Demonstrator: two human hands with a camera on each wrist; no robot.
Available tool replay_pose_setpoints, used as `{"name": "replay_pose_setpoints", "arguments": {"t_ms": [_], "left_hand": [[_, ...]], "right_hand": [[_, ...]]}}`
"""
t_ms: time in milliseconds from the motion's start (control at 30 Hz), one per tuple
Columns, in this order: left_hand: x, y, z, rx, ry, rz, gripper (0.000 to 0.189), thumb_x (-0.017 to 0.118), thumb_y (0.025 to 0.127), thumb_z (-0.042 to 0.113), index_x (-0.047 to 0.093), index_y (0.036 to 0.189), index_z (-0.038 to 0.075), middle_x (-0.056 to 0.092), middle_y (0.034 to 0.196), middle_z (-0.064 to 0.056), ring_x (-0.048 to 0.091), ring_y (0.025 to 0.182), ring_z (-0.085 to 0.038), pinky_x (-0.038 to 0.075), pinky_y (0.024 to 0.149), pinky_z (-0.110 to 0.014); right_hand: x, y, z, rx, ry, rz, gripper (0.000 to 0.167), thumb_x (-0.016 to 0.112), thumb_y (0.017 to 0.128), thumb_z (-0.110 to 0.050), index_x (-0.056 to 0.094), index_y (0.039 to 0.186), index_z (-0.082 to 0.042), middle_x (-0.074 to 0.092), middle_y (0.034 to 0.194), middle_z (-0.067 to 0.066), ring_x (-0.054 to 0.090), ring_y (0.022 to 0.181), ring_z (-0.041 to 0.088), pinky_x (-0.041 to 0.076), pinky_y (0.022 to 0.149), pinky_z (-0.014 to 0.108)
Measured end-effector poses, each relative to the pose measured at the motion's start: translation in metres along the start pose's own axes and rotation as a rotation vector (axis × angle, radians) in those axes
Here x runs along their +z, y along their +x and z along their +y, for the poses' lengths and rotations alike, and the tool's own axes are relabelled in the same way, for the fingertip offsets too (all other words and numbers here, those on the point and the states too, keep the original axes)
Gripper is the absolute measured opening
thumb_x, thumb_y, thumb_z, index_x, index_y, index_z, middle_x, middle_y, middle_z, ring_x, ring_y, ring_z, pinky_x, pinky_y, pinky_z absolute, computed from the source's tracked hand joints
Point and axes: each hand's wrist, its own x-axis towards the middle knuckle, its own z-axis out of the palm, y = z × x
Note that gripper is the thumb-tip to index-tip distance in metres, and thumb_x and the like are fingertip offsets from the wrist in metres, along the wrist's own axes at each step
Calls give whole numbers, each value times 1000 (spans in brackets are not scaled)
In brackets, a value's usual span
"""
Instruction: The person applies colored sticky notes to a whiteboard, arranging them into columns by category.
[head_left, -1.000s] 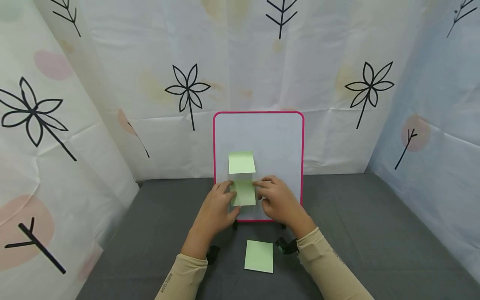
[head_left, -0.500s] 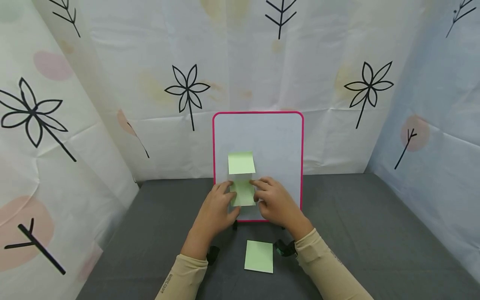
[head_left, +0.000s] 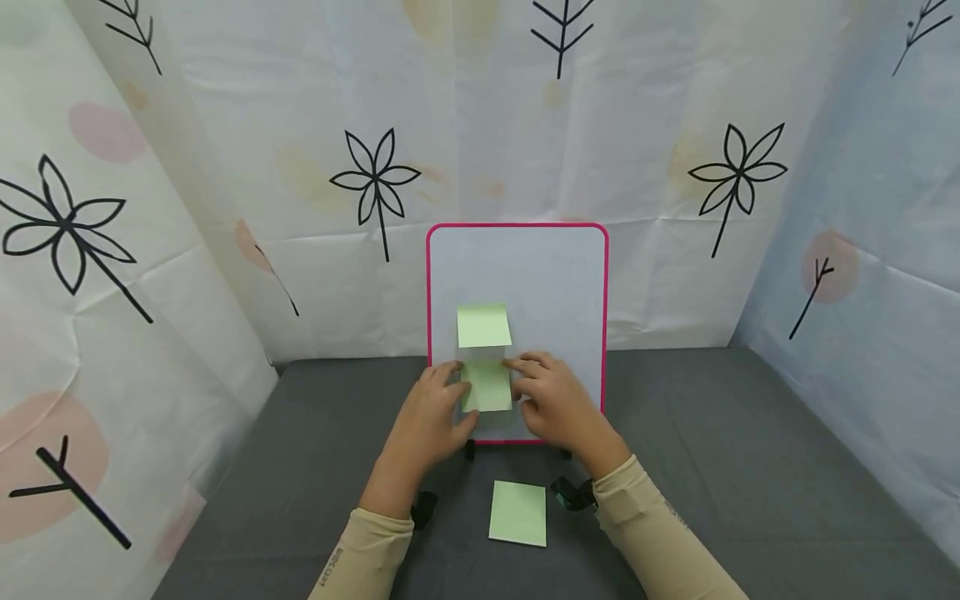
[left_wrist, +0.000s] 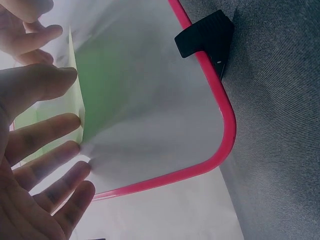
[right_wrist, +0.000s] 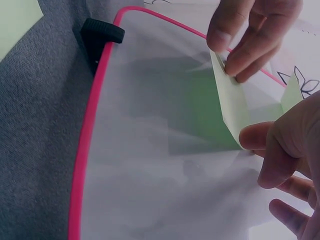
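A pale green sticky note [head_left: 487, 387] is on a small whiteboard [head_left: 555, 283] with a pink rim, below another green sticky note [head_left: 483, 325]. Its lower part stands away from the board in both wrist views. My left hand [head_left: 435, 412] touches the lower note along its left side, fingers spread and nearly straight, thumb near the bottom corner. On the opposite side, my right hand [head_left: 558, 400] has its index fingertip at the note's upper right edge. The other right fingers are loosely bent beside it. The upper note juts out from the board, untouched.
A pad of green sticky notes [head_left: 517, 514] lies on the dark grey tabletop [head_left: 322, 467] between the forearms. Black feet [left_wrist: 207, 35] hold the whiteboard's lower rim. Behind it hangs a pale cloth [head_left: 502, 125] with leaf drawings, and similar cloths close off both sides.
My right hand slid slightly left over the note's edge, then back right a little. My left hand has barely moved, and both notes look the same.
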Motion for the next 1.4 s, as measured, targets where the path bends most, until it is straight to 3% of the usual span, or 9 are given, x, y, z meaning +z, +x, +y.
{"name": "replay_pose_setpoints", "arguments": {"t_ms": [700,1400], "left_hand": [[0,0,-1,3,-34,4,29,87,86,17,79,109,1,67,133,-19,63,121,-40,56,99,-54],[5,2,7,61,-46,4,26,86,86,16,79,106,0,67,133,-21,64,122,-40,55,103,-55]], "right_hand": [[-7,-2,11,27,0,36,26,55,80,11,72,75,-8,77,117,13,66,112,34,56,87,51],[-13,-5,11,68,10,19,23,59,86,6,76,80,-9,77,115,10,65,111,31,54,83,48]]}}
